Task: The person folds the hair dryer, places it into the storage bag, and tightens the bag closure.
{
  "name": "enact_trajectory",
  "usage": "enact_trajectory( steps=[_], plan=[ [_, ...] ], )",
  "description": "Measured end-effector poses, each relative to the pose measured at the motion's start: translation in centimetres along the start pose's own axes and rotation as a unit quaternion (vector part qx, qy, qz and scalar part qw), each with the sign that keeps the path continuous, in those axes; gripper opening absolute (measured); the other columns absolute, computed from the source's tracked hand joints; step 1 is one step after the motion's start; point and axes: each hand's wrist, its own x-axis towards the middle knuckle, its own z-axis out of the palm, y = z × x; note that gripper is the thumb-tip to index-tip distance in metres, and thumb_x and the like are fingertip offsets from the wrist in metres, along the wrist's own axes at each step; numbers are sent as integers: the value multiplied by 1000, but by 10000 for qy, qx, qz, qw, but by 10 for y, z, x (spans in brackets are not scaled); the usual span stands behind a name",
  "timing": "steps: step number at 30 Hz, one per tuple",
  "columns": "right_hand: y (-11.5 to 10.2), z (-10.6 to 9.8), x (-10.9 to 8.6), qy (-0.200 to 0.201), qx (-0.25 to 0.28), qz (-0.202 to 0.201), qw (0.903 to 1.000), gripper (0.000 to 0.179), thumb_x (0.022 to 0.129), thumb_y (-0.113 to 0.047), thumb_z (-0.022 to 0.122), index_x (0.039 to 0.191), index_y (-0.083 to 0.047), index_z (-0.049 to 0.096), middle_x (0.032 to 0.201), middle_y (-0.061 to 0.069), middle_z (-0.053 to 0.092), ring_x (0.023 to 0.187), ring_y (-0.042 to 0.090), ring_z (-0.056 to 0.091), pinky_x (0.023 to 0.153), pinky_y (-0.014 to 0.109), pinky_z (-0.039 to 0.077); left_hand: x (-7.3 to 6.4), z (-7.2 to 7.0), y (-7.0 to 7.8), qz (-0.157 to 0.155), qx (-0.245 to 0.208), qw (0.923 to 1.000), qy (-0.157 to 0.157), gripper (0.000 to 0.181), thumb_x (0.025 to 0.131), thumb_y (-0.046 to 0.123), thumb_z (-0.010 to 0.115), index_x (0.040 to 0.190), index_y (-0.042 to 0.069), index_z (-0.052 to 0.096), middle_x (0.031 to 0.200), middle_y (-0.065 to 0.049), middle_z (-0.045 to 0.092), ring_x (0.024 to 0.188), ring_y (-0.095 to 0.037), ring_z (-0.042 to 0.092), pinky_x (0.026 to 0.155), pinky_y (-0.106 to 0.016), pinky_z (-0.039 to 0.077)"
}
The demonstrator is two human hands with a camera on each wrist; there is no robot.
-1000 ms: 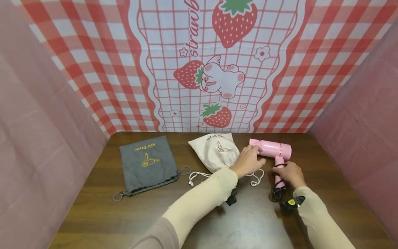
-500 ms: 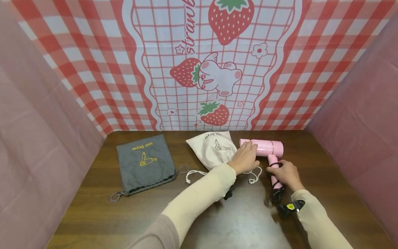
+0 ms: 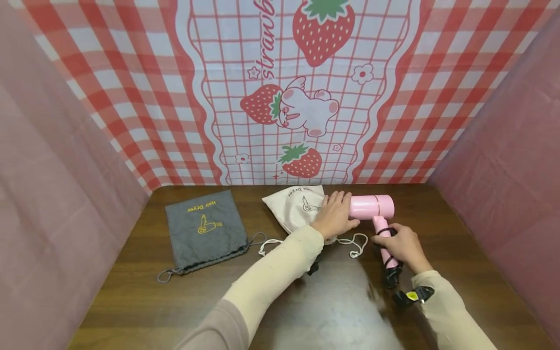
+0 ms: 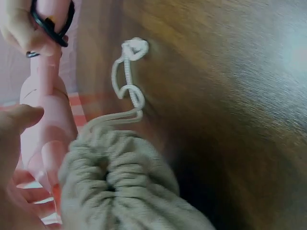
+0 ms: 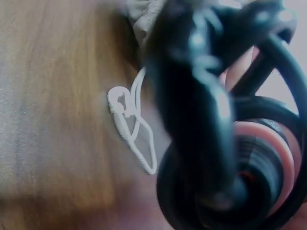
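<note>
My right hand [image 3: 406,245] grips the handle of a pink hair dryer [image 3: 372,207], with black cord [image 5: 196,96] wound around the handle. The dryer's barrel lies sideways, its left end beside my left hand [image 3: 336,216]. That left hand extends its fingers over the right part of a white drawstring pouch [image 3: 288,201] marked with a dryer drawing. In the left wrist view, the thumb stands clear of the barrel, while the other fingers are partly hidden behind the dryer's front end. Close to them is the pouch's gathered mouth [image 4: 120,177].
To the left, a grey drawstring pouch [image 3: 205,231] labelled "Hair Dryer" lies flat on the brown wooden table [image 3: 144,301]. White cord loops [image 3: 358,248] trail from the white pouch. A strawberry-print checked cloth [image 3: 245,58] hangs behind, and pink cloth walls [image 3: 507,170] flank the table.
The hair dryer has shifted left in my right hand, and its barrel has turned closer to level. My left hand has slid left from over the dryer's front end onto the white pouch.
</note>
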Motion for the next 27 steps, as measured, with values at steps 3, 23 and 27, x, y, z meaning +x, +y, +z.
enact_trajectory(
  steps=[3,23,27],
  plan=[
    [-2,-3,-1,43,52,-45,10000,63,80,-33,74,118,13,56,92,28,64,72,27,60,54,30,48,0,-5,-3,66,-81,9999,68,80,87,54,64,150,14,34,148,-5,46,140,-20,40,114,-42,34],
    [-20,-2,-6,-119,98,-835,9964,57,78,-28,77,115,11,59,91,24,65,72,25,58,54,31,47,-11,-21,-32,423,-187,9986,257,74,77,62,71,132,17,51,116,1,65,104,-15,62,84,-32,47],
    [-20,-1,-5,-154,191,-847,9961,56,78,-28,77,114,10,58,92,24,65,73,24,58,54,31,48,-13,-22,-33,382,-402,9980,293,73,78,61,71,133,16,52,114,2,66,102,-13,62,80,-28,46]
  ],
)
